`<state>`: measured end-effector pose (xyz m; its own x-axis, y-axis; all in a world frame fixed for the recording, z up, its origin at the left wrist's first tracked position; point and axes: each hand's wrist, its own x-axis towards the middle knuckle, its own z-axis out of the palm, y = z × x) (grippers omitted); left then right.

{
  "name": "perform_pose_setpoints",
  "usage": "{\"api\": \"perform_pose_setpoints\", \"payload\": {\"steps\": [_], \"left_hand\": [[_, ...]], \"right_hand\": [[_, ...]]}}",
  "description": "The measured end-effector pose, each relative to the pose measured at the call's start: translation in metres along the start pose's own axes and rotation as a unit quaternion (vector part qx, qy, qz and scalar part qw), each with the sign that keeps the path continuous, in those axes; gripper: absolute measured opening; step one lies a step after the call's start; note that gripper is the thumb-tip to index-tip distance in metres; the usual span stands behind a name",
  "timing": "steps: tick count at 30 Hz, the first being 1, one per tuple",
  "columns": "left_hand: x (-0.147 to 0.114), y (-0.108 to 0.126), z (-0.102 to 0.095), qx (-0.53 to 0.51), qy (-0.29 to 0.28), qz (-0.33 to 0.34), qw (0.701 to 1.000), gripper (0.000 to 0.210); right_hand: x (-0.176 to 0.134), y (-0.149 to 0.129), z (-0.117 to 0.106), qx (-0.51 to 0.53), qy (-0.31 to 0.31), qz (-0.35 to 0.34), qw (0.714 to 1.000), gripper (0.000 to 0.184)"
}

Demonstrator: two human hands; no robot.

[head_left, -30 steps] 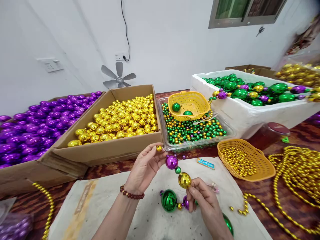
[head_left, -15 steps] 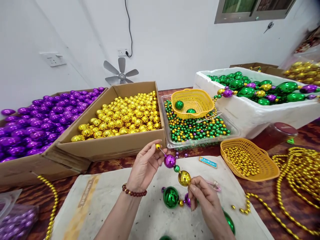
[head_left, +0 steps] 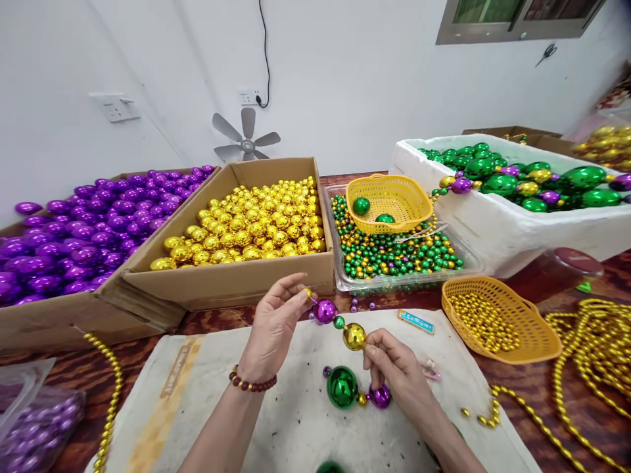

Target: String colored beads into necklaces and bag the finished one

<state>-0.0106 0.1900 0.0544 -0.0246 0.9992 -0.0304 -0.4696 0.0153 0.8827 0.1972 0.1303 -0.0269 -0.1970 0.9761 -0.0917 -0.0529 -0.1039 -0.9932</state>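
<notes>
My left hand (head_left: 279, 315), with a beaded bracelet at the wrist, pinches a small gold bead (head_left: 308, 293) between thumb and fingertips. From it a string of shiny beads slopes down to the right: a purple ball (head_left: 325, 312), a small green bead (head_left: 338, 322) and a larger gold ball (head_left: 354, 336). Just past that gold ball, my right hand (head_left: 394, 360) grips the strand with its fingertips. Lower down, a big green ball (head_left: 342, 387) and another purple ball (head_left: 380, 396) hang or lie by the right fingers. The rest of the strand is partly hidden.
Cardboard boxes of purple balls (head_left: 73, 236) and gold balls (head_left: 251, 223) stand behind. Right of them are a clear tray (head_left: 340, 284) of mixed beads, a yellow basket (head_left: 414, 226), a foam box (head_left: 493, 230) and an orange basket (head_left: 542, 335). Gold bead strands (head_left: 591, 355) lie right.
Both hands have shifted slightly left with the strand. The gap between the small gold bead and the purple ball has shortened. The view has turned a little left.
</notes>
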Motion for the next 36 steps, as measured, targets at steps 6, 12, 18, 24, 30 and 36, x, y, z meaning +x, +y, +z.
{"api": "perform_pose_setpoints", "payload": {"steps": [6,12,18,24,30,36], "left_hand": [[-0.01,-0.021,-0.001,-0.082,0.03,0.005,0.996,0.02],[-0.001,-0.055,0.012,-0.103,0.146,0.094,0.979,0.023],[0.014,-0.072,0.007,-0.017,0.21,0.131,0.969,0.028],[0.001,-0.072,-0.011,0.112,0.075,0.119,0.984,0.034],[-0.011,-0.07,-0.023,0.267,0.012,0.142,0.953,0.036],[-0.017,-0.07,-0.037,0.345,-0.057,0.136,0.927,0.024]], "right_hand": [[0.028,0.006,0.013,0.019,-0.048,0.019,0.998,0.022],[0.039,0.015,0.03,-0.052,-0.065,0.032,0.996,0.016],[0.039,0.001,0.028,-0.144,-0.056,-0.012,0.988,0.012],[0.068,-0.042,0.032,-0.121,-0.012,-0.088,0.989,0.018],[0.091,-0.044,0.059,-0.06,-0.045,-0.102,0.992,0.01],[0.083,-0.047,0.059,-0.074,0.02,-0.127,0.989,0.014]]}}
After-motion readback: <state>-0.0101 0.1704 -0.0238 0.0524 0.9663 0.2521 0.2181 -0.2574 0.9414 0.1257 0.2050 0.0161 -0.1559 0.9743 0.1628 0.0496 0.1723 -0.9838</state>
